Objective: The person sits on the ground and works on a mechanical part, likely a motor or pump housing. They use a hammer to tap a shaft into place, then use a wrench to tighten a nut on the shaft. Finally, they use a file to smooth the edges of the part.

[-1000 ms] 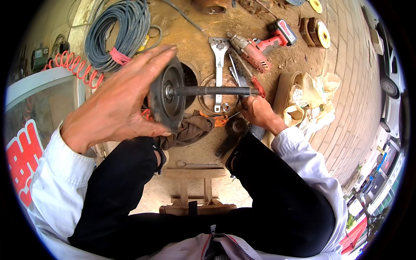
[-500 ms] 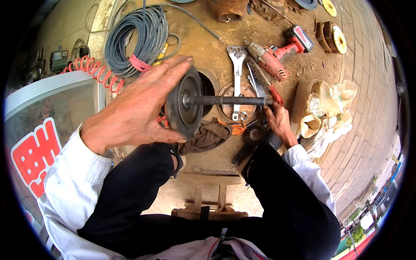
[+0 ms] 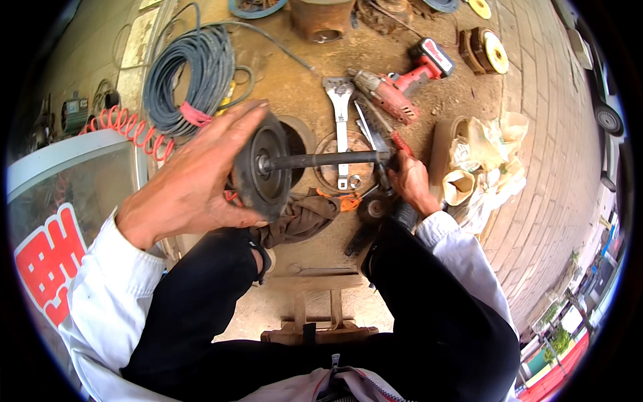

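Observation:
A black wheel-shaped part (image 3: 268, 187) with a protruding dark shaft (image 3: 321, 160) is gripped by my left hand (image 3: 194, 167), thumb and fingers spread round its rim. At the shaft's far end, my right hand (image 3: 410, 181) has curled fingers around something dark that I cannot make out. Beneath the shaft lie a silver flat tool (image 3: 340, 107) and a round rusty plate (image 3: 326, 177). A red cordless power tool (image 3: 388, 97) lies above them, and a brown cloth (image 3: 301, 221) lies below the wheel.
Coiled dark hose (image 3: 161, 80) and red spiral hose (image 3: 100, 119) are at upper left, above a framed glass panel (image 3: 80, 174). A box with crumpled wrapping (image 3: 485, 174) sits right, beside brick paving (image 3: 549, 174). A rusty housing (image 3: 318, 13) and yellow-faced discs (image 3: 495, 53) stand behind.
The view shifted right and back slightly. My left hand still holds the wheel, a little lower in the picture; my right hand stays at the shaft's end, its fingers slightly repositioned.

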The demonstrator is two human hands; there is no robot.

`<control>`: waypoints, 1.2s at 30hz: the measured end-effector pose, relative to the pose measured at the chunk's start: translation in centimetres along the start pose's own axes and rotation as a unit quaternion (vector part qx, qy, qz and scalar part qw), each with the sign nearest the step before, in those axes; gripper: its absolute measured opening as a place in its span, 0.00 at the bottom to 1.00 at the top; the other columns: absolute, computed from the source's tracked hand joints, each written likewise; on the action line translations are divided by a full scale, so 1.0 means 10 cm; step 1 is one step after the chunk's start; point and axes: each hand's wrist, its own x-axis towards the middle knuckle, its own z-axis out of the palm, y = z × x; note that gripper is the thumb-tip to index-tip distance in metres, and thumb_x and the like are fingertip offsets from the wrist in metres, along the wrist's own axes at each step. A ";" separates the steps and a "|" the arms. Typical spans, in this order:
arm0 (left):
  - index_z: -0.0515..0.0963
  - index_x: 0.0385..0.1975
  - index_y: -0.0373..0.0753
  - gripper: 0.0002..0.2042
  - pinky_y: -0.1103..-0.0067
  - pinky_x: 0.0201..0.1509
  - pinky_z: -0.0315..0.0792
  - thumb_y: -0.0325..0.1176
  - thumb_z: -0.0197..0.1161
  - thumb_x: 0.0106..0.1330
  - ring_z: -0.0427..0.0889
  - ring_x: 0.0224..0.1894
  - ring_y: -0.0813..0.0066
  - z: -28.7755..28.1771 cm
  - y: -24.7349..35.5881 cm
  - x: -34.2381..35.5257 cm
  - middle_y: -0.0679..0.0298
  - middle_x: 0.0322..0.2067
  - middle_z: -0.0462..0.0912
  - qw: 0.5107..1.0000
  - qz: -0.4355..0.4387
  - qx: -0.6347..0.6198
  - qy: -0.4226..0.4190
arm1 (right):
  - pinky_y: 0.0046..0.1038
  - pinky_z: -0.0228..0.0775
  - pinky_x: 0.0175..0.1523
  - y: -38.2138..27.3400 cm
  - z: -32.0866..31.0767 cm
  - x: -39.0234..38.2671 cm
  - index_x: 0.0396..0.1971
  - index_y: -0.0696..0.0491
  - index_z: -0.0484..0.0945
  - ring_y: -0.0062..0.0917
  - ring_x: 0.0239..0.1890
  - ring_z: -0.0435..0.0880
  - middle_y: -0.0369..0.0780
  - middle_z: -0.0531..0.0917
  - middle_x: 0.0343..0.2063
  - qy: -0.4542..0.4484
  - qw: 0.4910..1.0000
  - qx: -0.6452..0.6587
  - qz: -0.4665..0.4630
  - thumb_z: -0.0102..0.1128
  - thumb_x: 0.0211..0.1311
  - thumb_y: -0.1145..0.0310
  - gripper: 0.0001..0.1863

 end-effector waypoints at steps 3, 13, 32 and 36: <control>0.53 0.79 0.41 0.66 0.58 0.81 0.55 0.33 0.88 0.35 0.55 0.80 0.47 -0.02 0.03 0.02 0.51 0.78 0.57 1.000 -0.001 -0.022 -0.003 | 0.52 0.78 0.46 -0.03 -0.02 0.03 0.42 0.59 0.74 0.57 0.42 0.85 0.56 0.86 0.37 -0.011 1.000 0.007 -0.001 0.72 0.57 0.68 0.18; 0.52 0.79 0.41 0.65 0.57 0.81 0.54 0.37 0.88 0.36 0.56 0.79 0.47 -0.02 0.02 0.02 0.50 0.78 0.56 1.000 -0.011 -0.014 -0.009 | 0.50 0.80 0.38 -0.11 -0.02 0.09 0.38 0.56 0.77 0.51 0.34 0.87 0.52 0.83 0.36 0.056 0.986 -0.145 -0.067 0.63 0.61 0.67 0.10; 0.48 0.76 0.22 0.61 0.66 0.79 0.58 0.42 0.85 0.47 0.60 0.76 0.44 0.05 0.18 0.02 0.33 0.72 0.59 0.992 -0.127 0.008 0.008 | 0.25 0.85 0.36 -0.91 -2.90 -1.04 0.47 0.66 0.77 0.26 0.32 0.89 0.44 0.85 0.35 -0.047 0.887 0.458 -0.032 0.55 0.68 0.76 0.12; 0.58 0.73 0.24 0.50 0.63 0.76 0.62 0.40 0.79 0.55 0.68 0.72 0.43 0.54 0.18 -0.33 0.36 0.67 0.69 0.949 -0.152 -0.067 0.267 | 0.26 0.81 0.32 -1.47 -3.45 -1.54 0.40 0.61 0.73 0.28 0.27 0.86 0.43 0.82 0.29 -0.043 0.912 0.401 -0.071 0.53 0.50 0.74 0.15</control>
